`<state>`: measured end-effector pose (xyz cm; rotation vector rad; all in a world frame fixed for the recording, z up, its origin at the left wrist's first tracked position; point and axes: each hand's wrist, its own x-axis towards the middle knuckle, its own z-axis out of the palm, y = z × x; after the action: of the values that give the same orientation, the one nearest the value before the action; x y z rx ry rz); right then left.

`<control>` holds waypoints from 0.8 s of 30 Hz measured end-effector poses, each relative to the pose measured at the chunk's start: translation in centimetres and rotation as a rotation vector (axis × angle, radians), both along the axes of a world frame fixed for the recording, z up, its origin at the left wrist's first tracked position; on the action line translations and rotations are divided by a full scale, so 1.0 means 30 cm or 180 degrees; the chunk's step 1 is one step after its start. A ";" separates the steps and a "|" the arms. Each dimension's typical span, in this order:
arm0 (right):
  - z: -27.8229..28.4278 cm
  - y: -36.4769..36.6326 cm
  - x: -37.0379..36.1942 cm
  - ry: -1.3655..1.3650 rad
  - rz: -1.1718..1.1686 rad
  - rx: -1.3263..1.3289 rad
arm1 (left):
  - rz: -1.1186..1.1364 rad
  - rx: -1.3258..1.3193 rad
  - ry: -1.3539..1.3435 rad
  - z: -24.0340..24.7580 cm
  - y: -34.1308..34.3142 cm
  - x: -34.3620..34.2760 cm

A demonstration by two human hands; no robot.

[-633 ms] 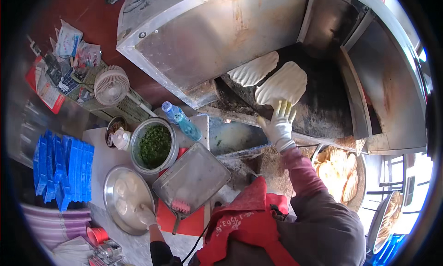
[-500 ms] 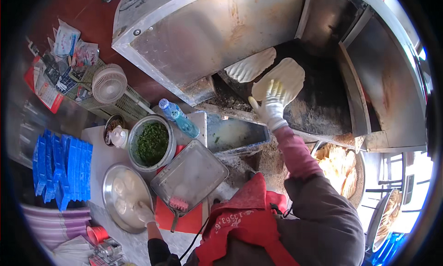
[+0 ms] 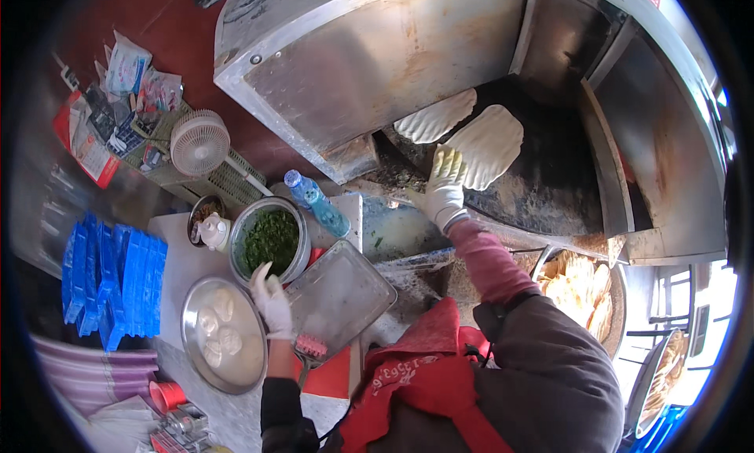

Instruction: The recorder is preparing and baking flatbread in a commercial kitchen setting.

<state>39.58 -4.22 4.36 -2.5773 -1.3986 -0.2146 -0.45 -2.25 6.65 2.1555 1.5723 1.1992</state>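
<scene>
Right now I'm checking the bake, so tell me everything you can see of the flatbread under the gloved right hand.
The flatbread is a pale, oval sheet of raw-looking dough with ridged lines running across it. It lies flat against the dark, sooty inner wall of the oven, beside a second similar piece to its left. The right hand, in a whitish glove, touches its lower left edge with spread fingers. No browning shows on it.

Dull scuffed metal tray (image 3: 339,297); matt ridged dough (image 3: 491,145).
</scene>
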 end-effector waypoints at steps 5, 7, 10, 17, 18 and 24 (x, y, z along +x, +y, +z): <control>0.067 -0.054 -0.041 0.0362 0.0228 0.0257 | -0.0350 -0.0202 -0.0798 -0.151 0.185 0.213; 0.047 -0.101 0.103 -0.0222 0.0134 0.1672 | -0.0182 -0.0531 -0.1019 -0.121 0.219 0.323; -0.052 -0.194 0.143 -0.0024 -0.0144 0.0799 | 0.0190 -0.0719 -0.1507 -0.159 0.308 0.379; 0.063 -0.084 0.157 0.0150 -0.0147 0.0755 | 0.0645 -0.0794 -0.0263 -0.119 0.382 0.489; 0.025 -0.012 0.161 0.0567 -0.0350 0.0471 | 0.0646 -0.0764 -0.0252 -0.149 0.411 0.476; 0.064 -0.054 -0.024 0.0424 -0.0282 -0.0140 | 0.0452 -0.0549 0.0035 -0.191 0.437 0.447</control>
<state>38.85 -5.83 6.28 -2.6378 -1.2582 -0.0249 12.95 10.87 0.92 1.9753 1.7885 1.0486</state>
